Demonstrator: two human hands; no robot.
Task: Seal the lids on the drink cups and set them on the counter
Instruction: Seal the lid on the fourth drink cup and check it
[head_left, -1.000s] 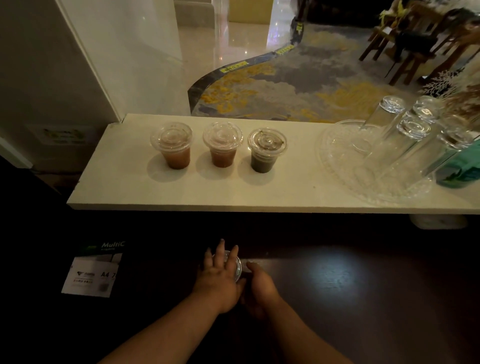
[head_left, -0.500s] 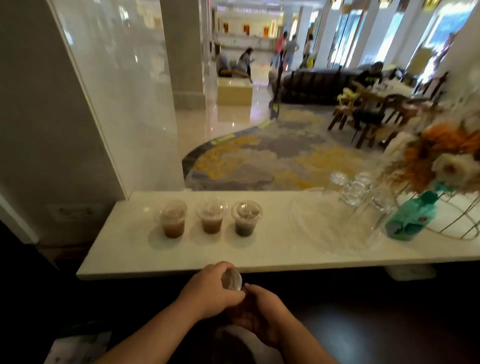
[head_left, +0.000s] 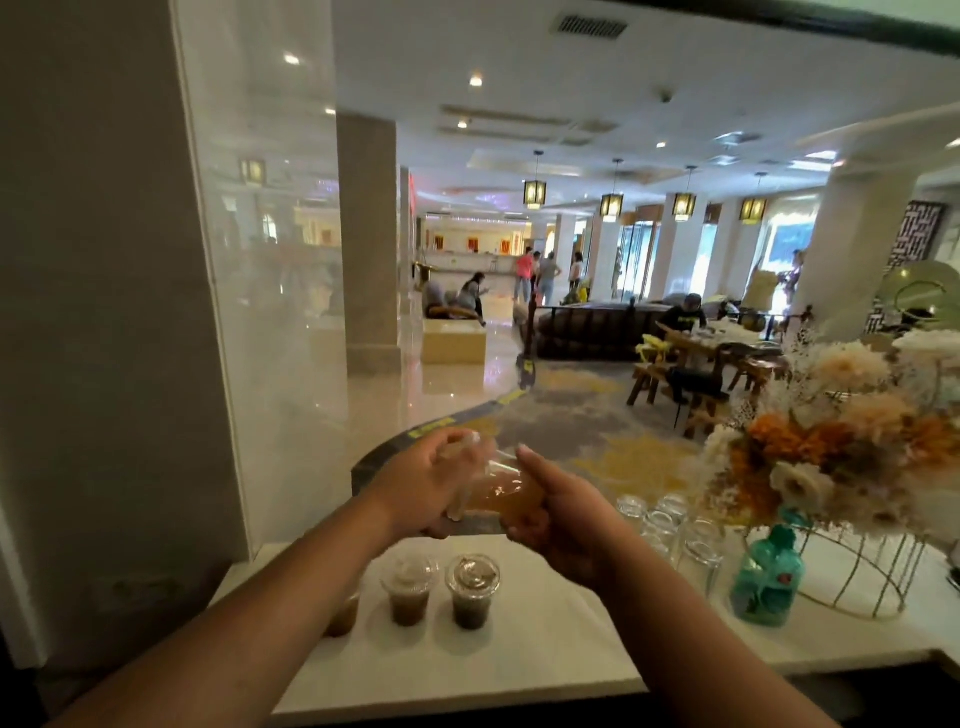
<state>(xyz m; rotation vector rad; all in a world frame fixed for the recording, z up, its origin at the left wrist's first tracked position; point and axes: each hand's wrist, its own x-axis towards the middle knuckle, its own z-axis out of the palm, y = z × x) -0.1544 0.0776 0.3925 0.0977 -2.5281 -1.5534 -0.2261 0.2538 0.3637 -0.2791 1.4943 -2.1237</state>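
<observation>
Both hands are up off the dark lower surface now, raised to chest height above the white counter (head_left: 545, 639). A second ago they were low, pressing on a cup there; half a second ago they were lifting it toward the counter edge. The clear drink cup (head_left: 501, 496), amber liquid inside, is tipped on its side between the palms. The left hand (head_left: 431, 480) wraps the lid end, fingers curled around the rim. The right hand (head_left: 563, 519) grips the body and base, thumb along the top, fingers clamped underneath. Motion blur hides the lid edge, so I cannot tell whether it is fully seated.

Below the fingers, two lidded cups (head_left: 441, 590) stand in a row on the counter; a third is mostly hidden under the left forearm. Upturned glasses (head_left: 670, 530) sit just right of the right hand.

Judgement: the lid press looks close to finished, and the open spot right of the dark cup seems the likely landing place. A tipped cup with a loose lid would leak.
</observation>
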